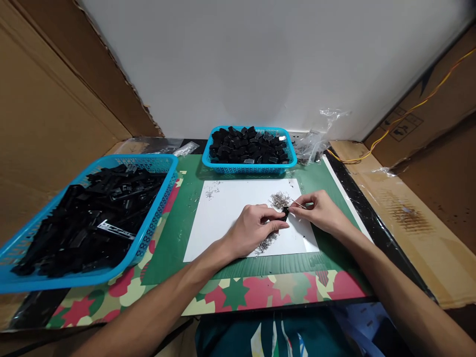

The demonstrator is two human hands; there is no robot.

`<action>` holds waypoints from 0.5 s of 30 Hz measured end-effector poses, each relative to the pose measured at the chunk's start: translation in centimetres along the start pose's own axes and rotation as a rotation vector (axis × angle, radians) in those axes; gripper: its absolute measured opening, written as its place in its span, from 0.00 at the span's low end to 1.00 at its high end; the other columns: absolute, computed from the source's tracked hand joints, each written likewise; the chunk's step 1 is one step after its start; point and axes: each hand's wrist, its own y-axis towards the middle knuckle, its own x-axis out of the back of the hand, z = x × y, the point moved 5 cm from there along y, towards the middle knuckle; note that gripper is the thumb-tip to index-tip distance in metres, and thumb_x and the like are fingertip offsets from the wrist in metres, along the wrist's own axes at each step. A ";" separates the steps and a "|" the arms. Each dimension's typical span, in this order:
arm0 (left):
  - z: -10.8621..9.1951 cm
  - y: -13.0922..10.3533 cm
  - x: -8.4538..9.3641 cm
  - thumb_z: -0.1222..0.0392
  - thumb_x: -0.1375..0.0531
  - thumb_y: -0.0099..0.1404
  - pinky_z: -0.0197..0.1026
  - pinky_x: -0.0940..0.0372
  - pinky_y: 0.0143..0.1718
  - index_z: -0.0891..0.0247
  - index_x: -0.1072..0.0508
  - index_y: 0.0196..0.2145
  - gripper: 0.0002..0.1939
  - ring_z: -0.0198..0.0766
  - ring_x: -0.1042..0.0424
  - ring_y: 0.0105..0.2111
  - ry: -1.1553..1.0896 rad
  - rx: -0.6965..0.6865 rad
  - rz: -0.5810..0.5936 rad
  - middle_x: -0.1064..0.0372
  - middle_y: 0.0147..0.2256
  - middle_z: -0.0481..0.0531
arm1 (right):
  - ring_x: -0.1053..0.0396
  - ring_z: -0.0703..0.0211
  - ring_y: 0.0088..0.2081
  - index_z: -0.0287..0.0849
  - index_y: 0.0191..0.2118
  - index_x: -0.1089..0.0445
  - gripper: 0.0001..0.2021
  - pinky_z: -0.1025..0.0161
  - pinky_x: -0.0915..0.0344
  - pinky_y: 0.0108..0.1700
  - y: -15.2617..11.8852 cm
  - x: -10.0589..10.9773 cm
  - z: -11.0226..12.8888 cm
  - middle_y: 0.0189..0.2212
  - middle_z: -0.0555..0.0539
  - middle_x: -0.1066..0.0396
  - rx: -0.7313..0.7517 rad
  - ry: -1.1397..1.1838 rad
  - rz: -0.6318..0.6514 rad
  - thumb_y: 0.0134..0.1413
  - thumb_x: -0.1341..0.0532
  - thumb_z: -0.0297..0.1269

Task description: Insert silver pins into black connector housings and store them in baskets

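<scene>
Over a white sheet point(223, 218), my left hand point(256, 225) pinches a small black plastic part point(285, 213) between thumb and fingers. My right hand point(316, 210) is closed at the part's right side, its fingertips touching or nearly touching it. A thin metal pin-like tool point(297, 203) sticks out from the right fingers; its far end is hard to make out. Just beyond the hands lies a pile of tiny metal pieces point(279, 199), perhaps springs. Partly under my left hand is a second pile of small silvery pieces point(267, 244).
A large blue basket point(171, 166) of long black parts stands at the left. Behind the sheet, a smaller blue basket point(249, 170) holds black pieces. Plastic bags point(312, 144) lie at the back right, near a yellow cable point(390, 129). Cardboard point(427, 223) borders the right side.
</scene>
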 end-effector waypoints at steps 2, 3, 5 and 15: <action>0.0 0.0 0.0 0.58 0.30 0.64 0.38 0.33 0.34 0.64 0.15 0.44 0.12 0.36 0.26 0.29 -0.014 0.006 0.002 0.20 0.33 0.53 | 0.31 0.58 0.28 0.37 0.31 0.19 0.14 0.63 0.39 0.30 0.1 -0.1 0.1 0.28 0.43 0.21 0.013 -0.016 -0.013 0.53 0.34 0.45; 0.0 0.0 0.0 0.58 0.30 0.64 0.38 0.33 0.34 0.64 0.15 0.44 0.12 0.36 0.26 0.30 -0.016 0.009 0.001 0.20 0.33 0.53 | 0.31 0.58 0.28 0.37 0.31 0.19 0.14 0.63 0.38 0.31 0.1 -0.1 0.2 0.27 0.44 0.21 0.021 -0.027 -0.018 0.53 0.34 0.44; 0.0 0.0 0.0 0.58 0.30 0.64 0.38 0.32 0.34 0.64 0.15 0.44 0.12 0.36 0.25 0.31 -0.012 0.012 -0.004 0.19 0.34 0.53 | 0.31 0.58 0.29 0.38 0.30 0.20 0.12 0.63 0.38 0.32 0.1 -0.2 0.3 0.27 0.45 0.22 0.041 -0.049 -0.028 0.54 0.35 0.42; -0.1 0.1 -0.1 0.61 0.33 0.65 0.38 0.31 0.34 0.67 0.16 0.43 0.11 0.37 0.23 0.30 -0.120 0.065 0.011 0.20 0.31 0.53 | 0.32 0.61 0.25 0.40 0.28 0.22 0.09 0.64 0.39 0.29 -0.5 -0.5 0.4 0.26 0.48 0.23 0.135 -0.025 -0.124 0.55 0.36 0.38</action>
